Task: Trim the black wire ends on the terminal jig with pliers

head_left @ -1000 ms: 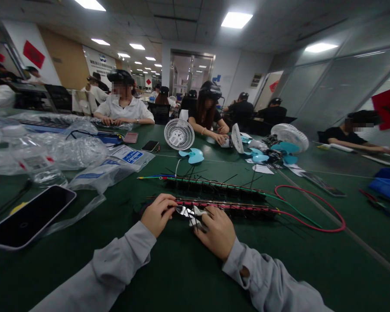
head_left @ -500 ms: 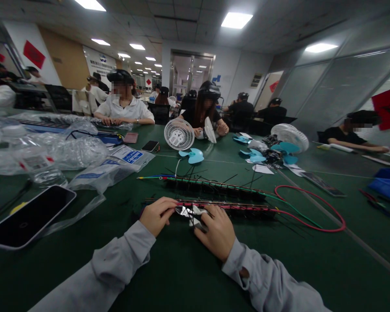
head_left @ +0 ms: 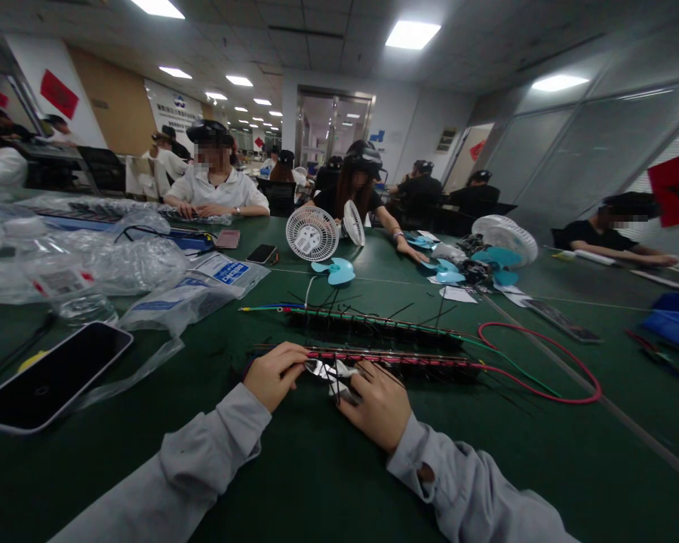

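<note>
A long strip with red wires (head_left: 430, 362) lies across the table in front of me, black cable ties sticking out along it. Near its left part, my left hand (head_left: 274, 375) is closed in a pinch; what lies between its fingertips is hidden. My right hand (head_left: 380, 403) grips white-handled cutters (head_left: 321, 369), their silver jaws pointing left toward my left fingertips and close against the strip. Its fingers partly cover the handles. A thin black cable tie crosses in front of the cutters. Just behind lies a second strip with green wires (head_left: 419, 328), bristling with ties too.
On the left are a phone (head_left: 53, 377), a plastic bottle (head_left: 68, 279) and clear bags (head_left: 204, 290). A red wire loop (head_left: 597, 385) spreads right. Beyond are fan guards (head_left: 312, 234), blue fan blades (head_left: 336, 271) and a blue bin (head_left: 676, 320). Co-workers sit across the table.
My hands and the cutters stay nearly still, with the right hand shifting only slightly. Across the table, a co-worker has tilted a white fan part and stretched an arm toward the blue blades.
</note>
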`<state>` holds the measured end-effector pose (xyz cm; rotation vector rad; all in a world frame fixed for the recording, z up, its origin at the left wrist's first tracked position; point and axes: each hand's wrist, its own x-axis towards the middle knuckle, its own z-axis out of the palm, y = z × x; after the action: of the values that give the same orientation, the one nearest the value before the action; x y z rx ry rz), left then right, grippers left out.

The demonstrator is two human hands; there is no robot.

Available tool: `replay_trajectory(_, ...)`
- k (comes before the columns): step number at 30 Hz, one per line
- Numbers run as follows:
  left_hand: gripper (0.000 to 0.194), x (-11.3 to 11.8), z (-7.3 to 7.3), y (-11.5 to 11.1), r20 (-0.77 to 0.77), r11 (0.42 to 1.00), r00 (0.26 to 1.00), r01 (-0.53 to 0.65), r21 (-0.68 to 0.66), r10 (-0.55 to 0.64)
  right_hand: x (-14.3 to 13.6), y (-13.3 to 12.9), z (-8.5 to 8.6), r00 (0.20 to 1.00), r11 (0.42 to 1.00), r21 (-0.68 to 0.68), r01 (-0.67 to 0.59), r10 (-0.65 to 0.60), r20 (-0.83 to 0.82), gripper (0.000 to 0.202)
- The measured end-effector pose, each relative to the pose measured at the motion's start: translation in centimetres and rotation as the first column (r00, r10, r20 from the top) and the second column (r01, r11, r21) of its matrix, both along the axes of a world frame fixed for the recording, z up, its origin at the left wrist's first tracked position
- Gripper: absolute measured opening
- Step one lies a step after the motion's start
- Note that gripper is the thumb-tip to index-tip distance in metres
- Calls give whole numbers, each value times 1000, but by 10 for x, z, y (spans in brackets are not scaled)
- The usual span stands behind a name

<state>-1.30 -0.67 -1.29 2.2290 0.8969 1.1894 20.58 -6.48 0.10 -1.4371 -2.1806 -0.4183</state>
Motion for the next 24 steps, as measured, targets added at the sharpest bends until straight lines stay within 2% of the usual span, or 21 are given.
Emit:
replay_trajectory(15, 13, 1, 0, 0, -17, 1000, 1000, -5, -25, 5, -3, -3, 3, 998, 999, 24, 45, -46, 36, 17)
replay_trajectory(24, 12, 1, 0, -2, -46, 999, 999, -16, -35, 15, -4, -3, 3, 998, 998, -13, 58, -57, 34, 17)
